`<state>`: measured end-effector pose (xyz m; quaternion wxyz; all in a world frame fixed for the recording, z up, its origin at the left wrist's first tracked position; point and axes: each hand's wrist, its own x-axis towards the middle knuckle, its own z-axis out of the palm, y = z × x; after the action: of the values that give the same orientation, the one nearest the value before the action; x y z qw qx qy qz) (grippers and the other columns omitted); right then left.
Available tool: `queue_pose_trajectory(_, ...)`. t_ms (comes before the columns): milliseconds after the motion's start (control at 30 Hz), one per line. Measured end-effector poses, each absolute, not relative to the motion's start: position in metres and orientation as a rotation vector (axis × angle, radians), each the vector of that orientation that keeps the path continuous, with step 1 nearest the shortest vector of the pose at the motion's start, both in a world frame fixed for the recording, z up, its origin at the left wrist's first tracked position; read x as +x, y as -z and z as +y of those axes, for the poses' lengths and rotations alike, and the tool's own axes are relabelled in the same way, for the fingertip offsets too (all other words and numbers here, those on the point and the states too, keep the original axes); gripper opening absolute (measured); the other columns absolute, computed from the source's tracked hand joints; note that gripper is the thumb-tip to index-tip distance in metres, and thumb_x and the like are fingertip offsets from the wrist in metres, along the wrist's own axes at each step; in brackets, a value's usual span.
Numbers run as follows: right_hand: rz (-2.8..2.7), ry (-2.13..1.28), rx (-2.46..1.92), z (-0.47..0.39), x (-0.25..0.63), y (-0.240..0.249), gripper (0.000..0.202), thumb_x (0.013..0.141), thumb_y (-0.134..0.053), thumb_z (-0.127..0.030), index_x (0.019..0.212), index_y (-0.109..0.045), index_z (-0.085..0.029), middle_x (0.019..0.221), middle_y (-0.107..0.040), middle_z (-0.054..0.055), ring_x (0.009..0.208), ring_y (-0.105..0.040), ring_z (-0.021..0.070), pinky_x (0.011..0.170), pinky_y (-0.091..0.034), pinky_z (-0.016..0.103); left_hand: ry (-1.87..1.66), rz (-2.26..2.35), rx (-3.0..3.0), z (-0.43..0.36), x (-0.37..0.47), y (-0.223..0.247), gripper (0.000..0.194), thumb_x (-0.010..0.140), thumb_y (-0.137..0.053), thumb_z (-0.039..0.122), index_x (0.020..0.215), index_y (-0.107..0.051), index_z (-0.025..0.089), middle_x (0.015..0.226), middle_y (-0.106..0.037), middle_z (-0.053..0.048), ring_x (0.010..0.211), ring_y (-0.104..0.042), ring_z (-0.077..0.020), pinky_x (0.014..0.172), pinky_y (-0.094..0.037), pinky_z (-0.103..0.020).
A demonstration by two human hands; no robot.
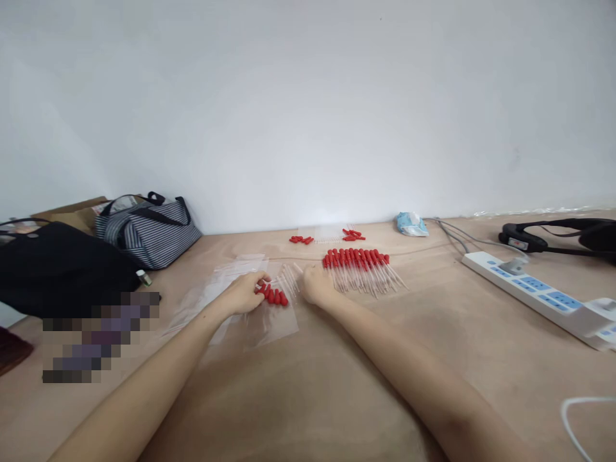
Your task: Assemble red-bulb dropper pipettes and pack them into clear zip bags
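Observation:
My left hand [246,292] has its fingers curled around the left end of a small row of red rubber bulbs [274,296], which lies on a clear plastic bag [282,326]. Just to the right is a group of thin clear tubes [289,279]. Beside them, my right hand [316,284] is closed with the knuckles up; its fingertips are turned away, so what they hold is hidden. Right of it lies a row of droppers [363,266], red bulbs toward the wall and clear stems toward me.
Stacked clear bags [212,292] spread left of my left hand. More red bulbs [301,240] lie near the wall. A blue tissue pack [411,224], a white power strip [534,292] and a black headset [553,234] are on the right; a striped bag [151,231] and black bag [62,269] on the left.

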<state>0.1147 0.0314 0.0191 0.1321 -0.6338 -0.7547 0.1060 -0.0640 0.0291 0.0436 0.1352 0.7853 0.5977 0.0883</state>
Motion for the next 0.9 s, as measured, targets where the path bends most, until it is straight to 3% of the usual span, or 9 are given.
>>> queue_pose_trajectory(133,-2.200,-0.092,-1.738,0.009,0.148,-0.011,0.026,0.077,-0.041,-0.015,0.100,-0.053,-0.012,0.103,-0.052,0.015,0.082,-0.056,0.0218,0.063,-0.042,0.032,-0.304,1.754,2.349,0.028,-0.059,-0.040,0.037,0.061,-0.045,0.013,0.096,-0.056,0.017,0.090,-0.063,-0.004,0.082,-0.059,-0.0183,0.070,-0.043,-0.025)
queue_pose_trajectory(333,-2.100,0.022,-1.308,-0.022,0.216,0.015,0.018,0.083,-0.038,-0.021,0.077,-0.054,-0.016,0.076,-0.052,0.006,0.076,-0.049,0.0175,0.070,-0.039,0.031,-0.408,1.727,2.335,0.029,-0.058,-0.041,0.027,0.064,-0.047,0.014,0.089,-0.058,0.017,0.080,-0.064,-0.002,0.077,-0.061,-0.0175,0.070,-0.044,-0.026)
queue_pose_trajectory(500,-2.021,-0.130,-1.145,-0.033,0.246,0.021,0.018,0.085,-0.036,-0.020,0.082,-0.053,-0.017,0.076,-0.052,0.005,0.072,-0.050,0.0153,0.066,-0.041,0.028,-0.832,1.492,2.299,0.017,-0.037,-0.040,0.032,0.066,-0.046,0.013,0.096,-0.055,0.015,0.085,-0.062,-0.003,0.079,-0.061,-0.0164,0.069,-0.047,-0.026)
queue_pose_trajectory(600,-2.037,-0.139,-1.113,-0.032,0.247,0.022,0.018,0.084,-0.036,-0.017,0.088,-0.053,-0.017,0.080,-0.053,0.006,0.074,-0.051,0.0157,0.067,-0.041,0.028,-0.879,1.242,2.335,-0.003,-0.011,-0.028,0.028,0.071,-0.046,0.014,0.098,-0.055,0.015,0.082,-0.063,-0.003,0.073,-0.061,-0.0143,0.066,-0.049,-0.025)
queue_pose_trajectory(767,-2.208,-0.050,-1.118,-0.034,0.242,0.023,0.028,0.083,-0.034,-0.009,0.100,-0.053,-0.020,0.088,-0.056,0.007,0.079,-0.050,0.0164,0.071,-0.037,0.032,-0.791,1.056,2.542,-0.027,0.016,-0.003,0.025,0.075,-0.047,0.011,0.096,-0.059,0.018,0.090,-0.064,-0.005,0.085,-0.059,-0.0167,0.078,-0.047,-0.030)
queue_pose_trajectory(900,-2.280,-0.022,-1.132,-0.037,0.241,0.019,0.022,0.084,-0.036,-0.012,0.095,-0.054,-0.019,0.088,-0.057,0.006,0.080,-0.051,0.0162,0.073,-0.034,0.032,-0.807,1.146,2.681,-0.026,0.016,0.005,0.026,0.074,-0.056,0.020,0.099,-0.061,0.018,0.116,-0.053,-0.010,0.111,-0.044,-0.0258,0.091,-0.037,-0.044)
